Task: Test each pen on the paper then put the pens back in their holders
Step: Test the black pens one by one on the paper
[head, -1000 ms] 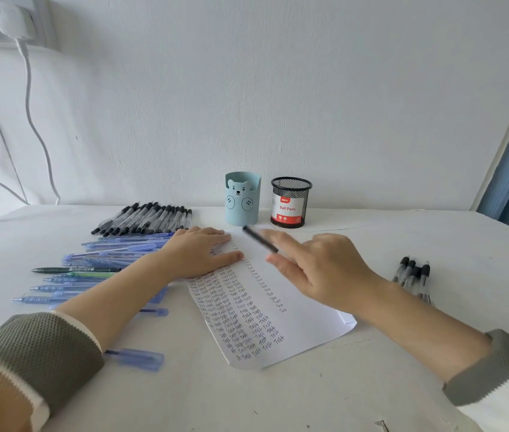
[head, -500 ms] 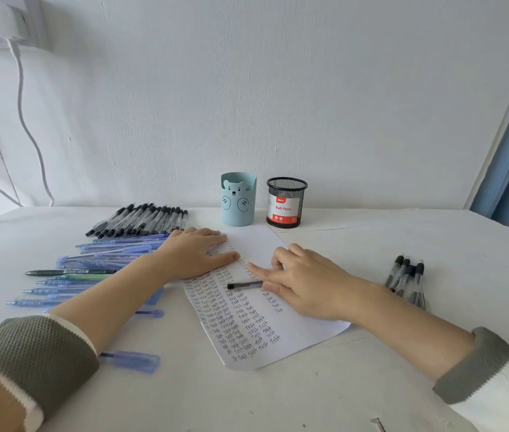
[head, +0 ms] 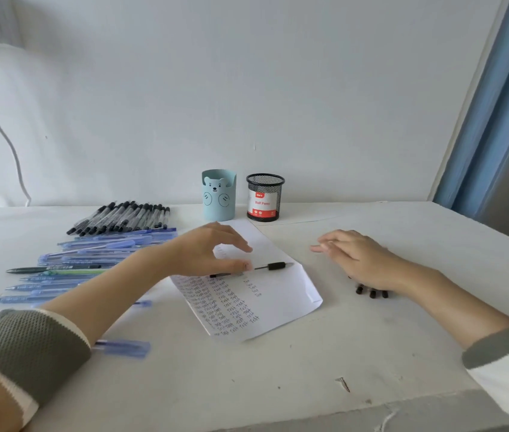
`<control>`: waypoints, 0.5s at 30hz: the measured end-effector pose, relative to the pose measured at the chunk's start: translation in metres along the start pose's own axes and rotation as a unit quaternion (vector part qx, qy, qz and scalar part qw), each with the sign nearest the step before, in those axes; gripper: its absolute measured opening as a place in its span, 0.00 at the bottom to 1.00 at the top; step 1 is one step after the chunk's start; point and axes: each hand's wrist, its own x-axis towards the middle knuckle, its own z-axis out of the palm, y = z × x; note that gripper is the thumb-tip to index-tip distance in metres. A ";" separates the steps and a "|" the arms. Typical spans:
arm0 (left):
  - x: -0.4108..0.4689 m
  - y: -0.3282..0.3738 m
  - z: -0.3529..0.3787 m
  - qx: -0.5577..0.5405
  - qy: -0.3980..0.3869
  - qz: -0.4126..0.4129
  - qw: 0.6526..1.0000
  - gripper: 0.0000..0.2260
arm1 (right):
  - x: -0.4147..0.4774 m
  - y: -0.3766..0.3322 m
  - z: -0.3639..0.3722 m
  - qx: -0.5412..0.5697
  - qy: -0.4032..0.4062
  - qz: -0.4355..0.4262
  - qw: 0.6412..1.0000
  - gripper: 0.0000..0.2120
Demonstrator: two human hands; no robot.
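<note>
We are arching our left hand (head: 212,251) over the black pen (head: 273,265) lying across the paper (head: 290,294), thumb touching it, nothing pinched yet; our right hand (head: 359,258) is hovering flat, empty, right of the paper; pinching mid-barrel should steady the lift.

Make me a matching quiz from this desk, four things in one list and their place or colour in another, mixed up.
1 bear cup
2 mesh cup
3 single black pen
4 row of black pens

A lying on the paper
B just behind the blue pens
C light blue
D red and white label

Pairs: 1-C, 2-D, 3-A, 4-B
</note>
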 end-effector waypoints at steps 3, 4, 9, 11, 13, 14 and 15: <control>-0.002 0.000 0.006 -0.007 -0.013 0.025 1.000 0.27 | -0.020 0.027 -0.003 -0.004 0.010 0.045 0.999 0.22; -0.002 0.000 0.006 -0.014 -0.006 0.036 0.999 0.26 | -0.025 0.031 -0.002 -0.002 0.007 0.051 0.999 0.24; 0.000 -0.002 0.005 -0.044 0.049 0.051 0.997 0.07 | -0.020 0.028 0.011 0.038 0.004 0.051 0.998 0.21; -0.001 -0.008 0.003 -0.032 0.071 0.055 0.995 0.08 | -0.006 0.019 0.016 0.037 0.017 0.060 0.997 0.17; -0.002 -0.013 -0.005 -0.016 0.111 0.051 0.992 0.06 | 0.012 0.010 0.020 0.027 0.036 0.066 0.997 0.18; -0.003 -0.017 -0.011 -0.005 0.139 0.043 0.989 0.04 | 0.021 0.004 0.022 0.026 0.043 0.070 0.996 0.19; -0.005 -0.021 -0.018 0.008 0.169 0.032 0.985 0.03 | 0.029 -0.001 0.025 0.029 0.047 0.076 0.996 0.19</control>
